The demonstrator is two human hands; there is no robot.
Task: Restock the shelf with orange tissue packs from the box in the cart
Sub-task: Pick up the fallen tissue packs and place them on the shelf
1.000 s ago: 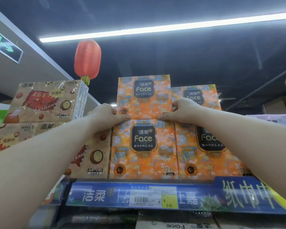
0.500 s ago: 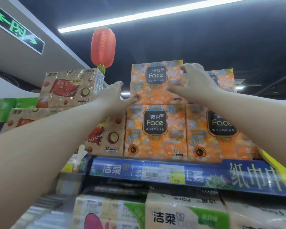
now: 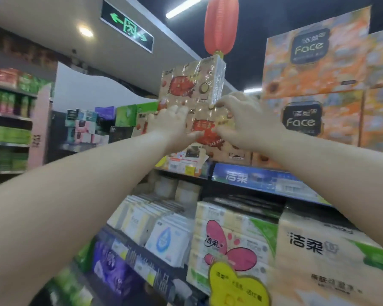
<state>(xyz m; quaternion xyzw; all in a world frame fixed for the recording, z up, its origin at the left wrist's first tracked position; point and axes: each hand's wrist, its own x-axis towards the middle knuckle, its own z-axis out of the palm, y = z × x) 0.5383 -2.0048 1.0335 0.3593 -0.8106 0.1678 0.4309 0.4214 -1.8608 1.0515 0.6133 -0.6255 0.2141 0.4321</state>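
Observation:
Orange "Face" tissue packs stand stacked on the top shelf at the right, an upper pack (image 3: 314,56) on a lower pack (image 3: 307,120). Both my hands are off them, raised to their left. My left hand (image 3: 173,124) lies flat, fingers apart, against the beige tissue packs (image 3: 192,85) printed with red shapes. My right hand (image 3: 241,120) has its fingers spread and curled on the right edge of the same beige stack. Neither hand holds anything. The cart and its box are out of view.
A blue price strip (image 3: 252,180) fronts the top shelf. Below it stand cream tissue packs (image 3: 230,246) and a yellow tag (image 3: 237,283). A red lantern (image 3: 221,25) hangs above. A green exit sign (image 3: 128,29) and other shelves (image 3: 7,133) lie to the left.
Both hands have left the upper orange pack and moved left onto the beige stack. The view has swung left and down, so the orange packs now sit at the right edge.

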